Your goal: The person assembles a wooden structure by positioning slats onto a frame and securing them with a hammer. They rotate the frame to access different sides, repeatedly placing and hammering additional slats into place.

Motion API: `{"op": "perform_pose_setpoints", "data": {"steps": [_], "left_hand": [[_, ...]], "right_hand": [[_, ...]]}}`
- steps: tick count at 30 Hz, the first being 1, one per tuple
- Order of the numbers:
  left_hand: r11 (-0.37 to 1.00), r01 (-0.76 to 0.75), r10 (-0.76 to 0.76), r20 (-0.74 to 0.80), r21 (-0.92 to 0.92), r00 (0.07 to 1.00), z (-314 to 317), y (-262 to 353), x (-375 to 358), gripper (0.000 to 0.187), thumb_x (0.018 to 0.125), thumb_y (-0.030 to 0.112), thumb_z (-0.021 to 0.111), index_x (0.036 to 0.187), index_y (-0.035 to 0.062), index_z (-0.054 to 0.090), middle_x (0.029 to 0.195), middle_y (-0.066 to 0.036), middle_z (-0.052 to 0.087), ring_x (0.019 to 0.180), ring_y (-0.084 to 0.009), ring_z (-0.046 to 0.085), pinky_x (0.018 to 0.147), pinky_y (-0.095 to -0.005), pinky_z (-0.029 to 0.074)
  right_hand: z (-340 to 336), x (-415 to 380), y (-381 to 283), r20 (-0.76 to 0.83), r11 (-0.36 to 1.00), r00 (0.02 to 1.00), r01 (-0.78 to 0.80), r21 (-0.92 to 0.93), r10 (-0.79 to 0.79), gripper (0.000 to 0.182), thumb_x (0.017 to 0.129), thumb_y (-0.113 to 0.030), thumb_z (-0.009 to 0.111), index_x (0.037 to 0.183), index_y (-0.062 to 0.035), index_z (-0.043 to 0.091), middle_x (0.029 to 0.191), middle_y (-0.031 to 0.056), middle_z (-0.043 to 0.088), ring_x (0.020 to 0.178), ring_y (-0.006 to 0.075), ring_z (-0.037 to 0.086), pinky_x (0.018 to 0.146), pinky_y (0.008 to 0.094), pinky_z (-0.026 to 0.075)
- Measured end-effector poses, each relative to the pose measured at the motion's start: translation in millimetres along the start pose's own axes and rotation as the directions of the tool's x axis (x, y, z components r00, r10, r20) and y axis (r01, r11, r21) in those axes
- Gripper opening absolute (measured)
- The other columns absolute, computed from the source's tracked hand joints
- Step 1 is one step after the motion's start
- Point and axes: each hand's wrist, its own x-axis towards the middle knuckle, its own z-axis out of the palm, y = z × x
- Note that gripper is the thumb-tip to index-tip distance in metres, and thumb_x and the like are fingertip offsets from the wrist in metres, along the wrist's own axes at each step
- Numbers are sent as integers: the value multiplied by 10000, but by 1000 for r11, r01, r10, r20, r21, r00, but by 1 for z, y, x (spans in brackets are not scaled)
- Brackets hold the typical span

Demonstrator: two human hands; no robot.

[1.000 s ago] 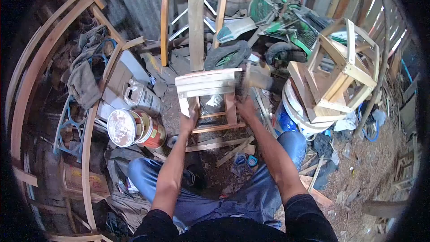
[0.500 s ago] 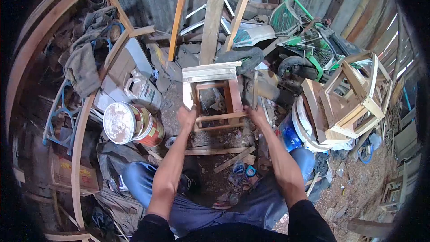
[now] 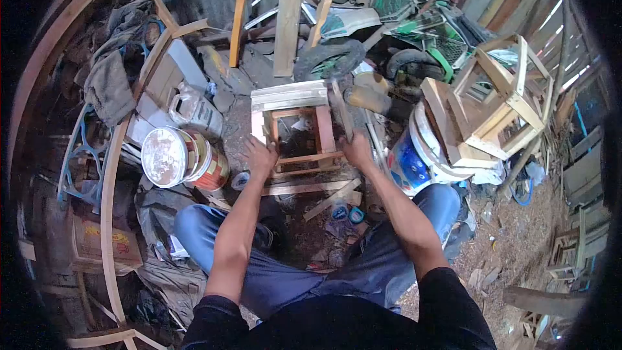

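Observation:
A small wooden stool frame [image 3: 327, 131], with pale slats [image 3: 288, 96] across its far end, lies on the ground between my knees. My left hand [image 3: 260, 157] rests against its near left corner, fingers spread and thumb toward the inner side. A narrow wooden stick [image 3: 341, 109] slants up and left from my right hand [image 3: 357, 151], whose fingers are closed around its near end. That hand is beside the frame's near right corner. Loose wood strips [image 3: 308, 186] lie just nearer to me than the frame.
Paint buckets [image 3: 165, 159] and a plastic jug [image 3: 194, 110] stand at left. To the right, another wooden frame [image 3: 499, 107] sits on a blue and white bucket [image 3: 409, 159]. Long curved timber [image 3: 111, 220] runs down the left. Scrap and green plastic parts [image 3: 437, 45] are piled behind.
The left hand's fingers have loosened from the frame and spread out. The stick at my right hand has tilted left, toward the frame. The view has shifted slightly.

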Motion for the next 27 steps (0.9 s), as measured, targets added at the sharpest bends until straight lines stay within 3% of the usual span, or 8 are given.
{"op": "perform_pose_setpoints", "data": {"steps": [3,5,8,10,15,18,22,27], "left_hand": [[854,-503,432,-355,-135,829,-35,40,-10,564,890,307,539,1316,-33,394,1279,-272,453,1213,-421,428,958,-547,352],[605,-539,518,-224,-587,825,-40,79,-16,433,898,233,559,1239,-28,496,1128,-243,569,1068,-386,547,890,-476,428],[558,-103,418,171,-824,892,-7,150,-21,400,890,234,598,1189,-26,541,993,-199,630,879,-296,627,744,-379,491],[122,467,422,472,-876,774,2,191,-38,372,897,266,599,1115,-35,586,964,-169,645,797,-213,636,665,-323,494],[363,239,540,413,-900,733,17,230,-69,276,817,173,640,1021,-13,645,842,-125,673,714,-162,633,634,-301,497],[366,-202,757,164,-908,633,88,213,-88,261,789,128,667,1015,-3,654,868,-120,686,758,-141,625,702,-304,500],[603,-216,741,437,-768,510,111,173,-120,219,785,141,660,964,16,679,849,-168,682,757,-218,649,716,-342,504],[796,-456,604,543,-397,583,141,123,-133,229,823,149,529,954,13,659,953,-232,653,914,-360,633,800,-448,503]], "right_hand": [[-8,-1,14,-58,995,998,-8,-103,2,429,835,-363,627,1011,26,583,883,276,639,848,430,620,755,464,483],[-32,-18,-6,-11,998,1000,-27,59,28,430,849,-380,611,1004,21,597,854,260,645,819,396,638,742,439,489],[-64,-47,-24,63,988,988,-142,59,138,474,864,-402,593,1086,17,604,823,231,658,805,329,660,731,396,492],[-69,-63,-8,32,998,999,-42,-46,43,466,893,-363,575,1164,16,581,810,187,661,766,249,660,683,366,497],[-82,-85,49,210,881,940,-329,340,270,356,872,-225,591,1159,-15,568,838,227,643,769,361,617,732,410,472],[-44,-88,124,-44,925,945,-307,222,324,263,858,-180,569,1057,-12,611,881,238,648,839,376,624,738,423,484],[-33,-73,189,145,937,974,-116,-329,172,390,819,-252,595,1096,22,622,957,249,644,917,374,621,803,407,493],[57,-67,273,186,928,978,-22,-373,98,301,776,-254,600,948,-18,673,846,209,658,804,357,625,733,425,492]]}}
